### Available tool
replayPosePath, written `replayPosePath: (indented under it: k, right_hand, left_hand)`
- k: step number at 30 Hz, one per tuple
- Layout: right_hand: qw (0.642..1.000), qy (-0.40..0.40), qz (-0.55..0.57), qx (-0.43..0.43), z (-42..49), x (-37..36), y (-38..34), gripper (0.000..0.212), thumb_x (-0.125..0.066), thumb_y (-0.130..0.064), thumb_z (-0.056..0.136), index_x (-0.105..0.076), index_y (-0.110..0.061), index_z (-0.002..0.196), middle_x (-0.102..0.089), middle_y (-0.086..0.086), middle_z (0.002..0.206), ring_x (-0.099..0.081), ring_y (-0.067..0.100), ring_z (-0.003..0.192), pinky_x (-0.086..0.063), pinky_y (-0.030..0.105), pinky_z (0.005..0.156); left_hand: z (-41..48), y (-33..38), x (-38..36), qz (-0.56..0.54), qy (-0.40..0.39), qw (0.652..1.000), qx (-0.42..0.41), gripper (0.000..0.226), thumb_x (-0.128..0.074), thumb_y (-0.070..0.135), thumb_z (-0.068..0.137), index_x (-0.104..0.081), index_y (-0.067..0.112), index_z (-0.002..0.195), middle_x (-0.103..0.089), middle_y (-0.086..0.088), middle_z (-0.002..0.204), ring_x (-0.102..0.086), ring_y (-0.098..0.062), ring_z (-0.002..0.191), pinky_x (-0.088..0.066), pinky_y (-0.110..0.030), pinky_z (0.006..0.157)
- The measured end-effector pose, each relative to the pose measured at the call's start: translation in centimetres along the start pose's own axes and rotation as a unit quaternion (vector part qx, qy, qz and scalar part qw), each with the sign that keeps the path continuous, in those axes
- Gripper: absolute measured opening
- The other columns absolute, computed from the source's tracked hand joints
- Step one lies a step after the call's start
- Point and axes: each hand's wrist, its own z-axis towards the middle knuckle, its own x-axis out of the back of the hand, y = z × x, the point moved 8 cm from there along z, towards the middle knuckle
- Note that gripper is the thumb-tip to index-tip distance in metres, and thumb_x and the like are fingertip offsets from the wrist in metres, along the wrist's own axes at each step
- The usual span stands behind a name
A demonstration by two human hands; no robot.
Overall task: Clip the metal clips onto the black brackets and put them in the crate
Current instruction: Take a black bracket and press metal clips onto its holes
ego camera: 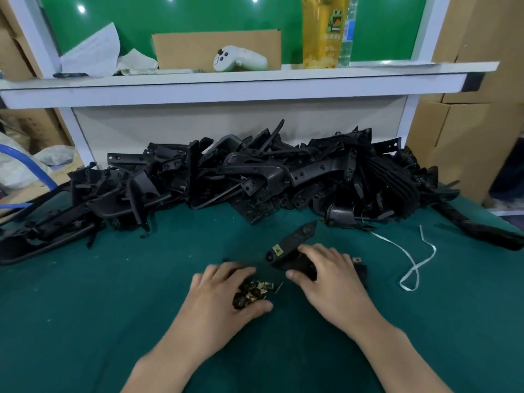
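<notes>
Brass clips [252, 293] heaped beside a clip-fitted black bracket [292, 245].

The green tabletop [113, 307] carries a long pile of black brackets [255, 177] across the middle of the frame. Below the pile, near the centre, lie a single bracket [295, 239] and a small heap of clips [252, 290]. A white strap [414, 267] curls at the right.
</notes>
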Motion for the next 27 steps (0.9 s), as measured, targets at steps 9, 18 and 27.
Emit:
replayPosePath:
  k: [9,18,27]
  right_hand:
    - [1.0,-0.002,0.004,-0.001,0.2,-0.1,-0.1,0.052,-0.053,-0.057,0.094,-0.051,-0.028,0.137,-0.056,-0.014,0.128,-0.045,0.012,0.116,-0.026,0.029,0.095]
    - [1.0,-0.001,0.018,-0.006,0.1,0.1,0.0,0.051,-0.054,-0.055,0.095,-0.051,-0.028,0.138,-0.055,-0.014,0.128,-0.046,0.012,0.116,-0.025,0.027,0.092]
    - [1.0,0.002,0.025,-0.008,0.4,0.2,0.0,0.053,-0.052,-0.056,0.095,-0.049,-0.027,0.14,-0.055,-0.015,0.129,-0.046,0.012,0.117,-0.029,0.03,0.097]
  left_hand:
    - [1.2,2.2,-0.4,0.048,0.051,0.997,-0.041,0.049,-0.032,0.066,0.091,-0.061,0.035,0.116,-0.051,0.015,0.107,-0.051,-0.007,0.104,-0.045,-0.023,0.084]
    - [0.7,2.6,0.7,-0.014,0.106,0.993,-0.049,0.012,-0.051,0.045,0.092,-0.048,0.033,0.092,-0.055,0.019,0.087,-0.051,-0.005,0.085,-0.045,-0.024,0.066]
    - [0.4,0.3,2.4,-0.313,0.195,0.924,0.097,0.031,-0.035,0.04,0.101,-0.062,0.037,0.086,-0.063,0.021,0.091,-0.058,-0.001,0.083,-0.041,-0.015,0.069]
